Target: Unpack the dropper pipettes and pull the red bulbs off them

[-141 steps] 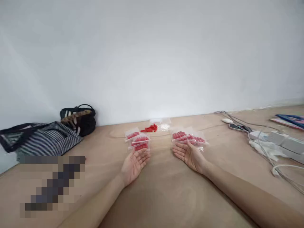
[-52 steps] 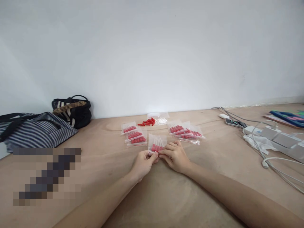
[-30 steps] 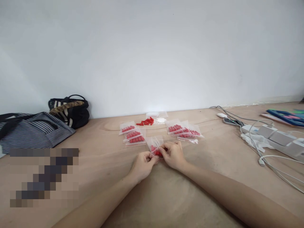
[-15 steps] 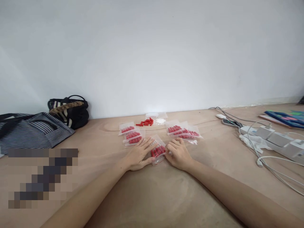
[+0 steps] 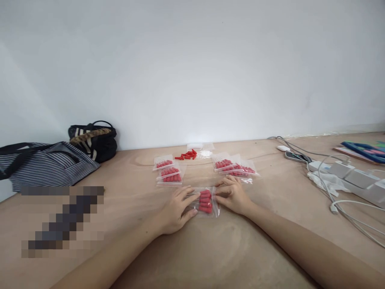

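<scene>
A clear zip bag [image 5: 205,203] with several red pieces lies flat on the table between my hands, its zip edge turned to the right. My left hand [image 5: 179,208] rests over the bag's left end, fingers spread and thumb apart near the lower edge. At the right end, my right hand [image 5: 233,195] pinches the zip edge between thumb and fingers. Beyond my left hand lie more filled zip bags [image 5: 170,172], overlapping. Another overlapping group of filled bags [image 5: 234,165] is past my right hand. Loose red pieces [image 5: 187,155] form a small pile farther back.
Flat clear bags [image 5: 200,149] lie by the wall. A striped bag [image 5: 60,162] and a black bag [image 5: 100,140] stand left, behind a blurred-out patch [image 5: 66,220]. To the right are a power strip [image 5: 357,178], cables, a phone [image 5: 296,157] and a blue item [image 5: 365,151].
The zip bag has turned from a slant to lying sideways, zip edge now right, and sits slightly nearer me. My right hand has gone from curled fingers to a pinch. The view has shifted slightly.
</scene>
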Motion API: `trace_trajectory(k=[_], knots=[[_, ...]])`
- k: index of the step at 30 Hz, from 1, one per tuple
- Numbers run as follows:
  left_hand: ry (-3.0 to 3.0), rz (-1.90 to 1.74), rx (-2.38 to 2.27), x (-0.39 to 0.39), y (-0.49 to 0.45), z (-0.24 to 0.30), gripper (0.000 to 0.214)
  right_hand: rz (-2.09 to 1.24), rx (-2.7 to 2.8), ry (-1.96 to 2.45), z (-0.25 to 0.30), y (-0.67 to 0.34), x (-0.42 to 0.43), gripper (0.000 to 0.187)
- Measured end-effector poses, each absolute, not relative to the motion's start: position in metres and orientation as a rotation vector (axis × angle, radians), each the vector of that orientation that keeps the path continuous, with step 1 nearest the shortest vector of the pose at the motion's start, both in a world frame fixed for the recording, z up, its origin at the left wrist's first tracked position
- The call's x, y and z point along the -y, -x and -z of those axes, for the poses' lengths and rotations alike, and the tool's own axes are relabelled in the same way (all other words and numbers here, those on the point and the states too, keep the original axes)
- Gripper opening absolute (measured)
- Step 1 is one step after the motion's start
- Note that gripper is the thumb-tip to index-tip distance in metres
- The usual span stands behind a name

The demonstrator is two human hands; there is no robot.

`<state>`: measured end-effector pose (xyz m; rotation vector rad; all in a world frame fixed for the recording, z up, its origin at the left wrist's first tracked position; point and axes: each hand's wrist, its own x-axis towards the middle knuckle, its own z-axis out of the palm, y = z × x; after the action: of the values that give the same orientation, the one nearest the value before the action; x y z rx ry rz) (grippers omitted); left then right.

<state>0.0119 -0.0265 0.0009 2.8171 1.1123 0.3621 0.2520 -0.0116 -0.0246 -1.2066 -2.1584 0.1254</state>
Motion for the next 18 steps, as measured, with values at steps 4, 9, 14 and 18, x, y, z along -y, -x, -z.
trace_trajectory(k=[4,9,14,18], knots=[[-2.709,-0.239,-1.15,0.024,-0.012,0.001,0.046,-0.17,2.267,1.23,0.022,-0.251,0.011,0.023],[-2.671,-0.222,-1.201,0.028,-0.016,-0.002,0.046,-0.225,2.406,1.24,0.017,-0.248,0.013,0.048],[-2.65,-0.222,-1.254,0.028,-0.016,0.002,0.046,-0.398,2.334,1.205,0.014,-0.242,0.01,0.057],[-2.648,-0.268,-1.264,0.027,-0.016,0.005,0.045,-0.476,2.247,1.198,0.015,-0.237,0.007,0.042]])
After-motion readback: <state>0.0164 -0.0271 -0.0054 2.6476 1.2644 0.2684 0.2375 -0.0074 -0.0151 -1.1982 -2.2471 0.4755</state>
